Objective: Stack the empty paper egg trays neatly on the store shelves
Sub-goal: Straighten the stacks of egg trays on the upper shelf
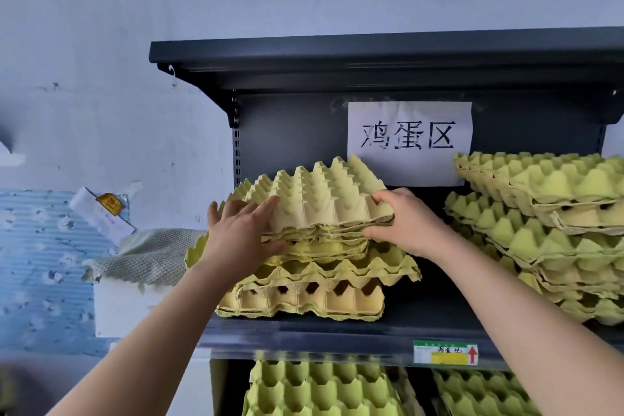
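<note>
Both hands, left hand [243, 233] and right hand [405, 223], grip the tilted top trays [320, 199] on the left stack [304, 284], middle shelf [337, 331]. Right stack [547, 233] leans, ragged. Straightening mostly left, I'd say.

Right tray stack [553, 233] cropped (price tag [445, 352] illegible).

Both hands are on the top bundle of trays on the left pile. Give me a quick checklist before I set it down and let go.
1. Left hand grip on top bundle: ok.
2. Right hand grip on the bundle's right edge: ok.
3. Bundle level: not ok, rear tilted up.
4. Left pile squared: not ok, layers skewed.
5. Clearance from right pile: ok, apart.
6. Cups nested underneath: cannot tell.
</note>
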Tool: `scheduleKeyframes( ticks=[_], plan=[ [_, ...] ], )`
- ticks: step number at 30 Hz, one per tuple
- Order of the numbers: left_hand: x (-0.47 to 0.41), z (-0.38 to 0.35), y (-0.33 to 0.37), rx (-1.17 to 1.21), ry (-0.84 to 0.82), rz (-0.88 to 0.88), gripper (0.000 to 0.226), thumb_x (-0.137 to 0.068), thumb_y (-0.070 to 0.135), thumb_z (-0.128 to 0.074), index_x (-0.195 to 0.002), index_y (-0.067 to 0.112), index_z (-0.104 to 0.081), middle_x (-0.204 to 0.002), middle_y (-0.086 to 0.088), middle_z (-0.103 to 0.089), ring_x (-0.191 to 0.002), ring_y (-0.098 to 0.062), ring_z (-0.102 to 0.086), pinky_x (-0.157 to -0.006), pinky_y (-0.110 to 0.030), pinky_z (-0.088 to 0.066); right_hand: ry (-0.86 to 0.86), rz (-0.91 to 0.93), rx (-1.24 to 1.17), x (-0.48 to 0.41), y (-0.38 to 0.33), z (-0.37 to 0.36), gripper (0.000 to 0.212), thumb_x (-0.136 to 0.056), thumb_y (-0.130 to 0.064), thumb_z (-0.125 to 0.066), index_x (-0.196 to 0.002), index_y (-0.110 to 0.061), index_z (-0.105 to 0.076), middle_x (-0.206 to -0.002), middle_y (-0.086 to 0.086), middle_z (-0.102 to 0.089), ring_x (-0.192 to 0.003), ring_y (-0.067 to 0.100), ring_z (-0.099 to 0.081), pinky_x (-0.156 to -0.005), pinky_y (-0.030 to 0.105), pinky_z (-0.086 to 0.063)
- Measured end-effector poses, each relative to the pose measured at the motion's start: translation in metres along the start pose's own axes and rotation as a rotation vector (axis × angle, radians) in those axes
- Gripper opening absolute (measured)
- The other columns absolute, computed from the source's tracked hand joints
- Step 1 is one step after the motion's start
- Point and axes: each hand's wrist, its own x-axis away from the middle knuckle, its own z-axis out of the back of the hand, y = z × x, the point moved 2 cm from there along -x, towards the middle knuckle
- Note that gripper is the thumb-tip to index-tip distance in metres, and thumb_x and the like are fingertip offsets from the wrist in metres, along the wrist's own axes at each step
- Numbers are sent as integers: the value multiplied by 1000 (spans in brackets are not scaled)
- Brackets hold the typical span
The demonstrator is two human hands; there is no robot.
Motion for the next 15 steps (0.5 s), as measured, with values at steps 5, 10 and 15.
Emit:
scheduleKeyframes(
  ticks=[5,10,15],
  plan=[
    [5,-3,0,-33,-11,2,94,-80,74,-52,-154,40,-4,-148,9,-42,-143,-22,-18,-115,-59,-3,-40,-8,3,5,5,-2,71,-79,-42,-73,-139,-28,-37,-141,2,-37,-104,16,-50,-84,27,-42],
    [4,-2,-2,8,2,6,91,-80,73,-52,-153,42,-7,-147,12,-43,-141,-22,-22,-115,-59,-7,19,-18,-95,7,5,-10,62,-81,-36,-73,-133,-29,-40,-136,2,-46,-72,7,-47,-68,26,-40],
    [0,9,-6,48,75,-7,87,-82,69,-50,-154,41,-9,-140,10,-49,-140,-23,-23,-115,-60,-7,106,-10,-127,6,-6,0,60,-81,-33,-74,-133,-26,-45,-133,2,-51,-90,13,-49,-74,24,-38]
  ],
)
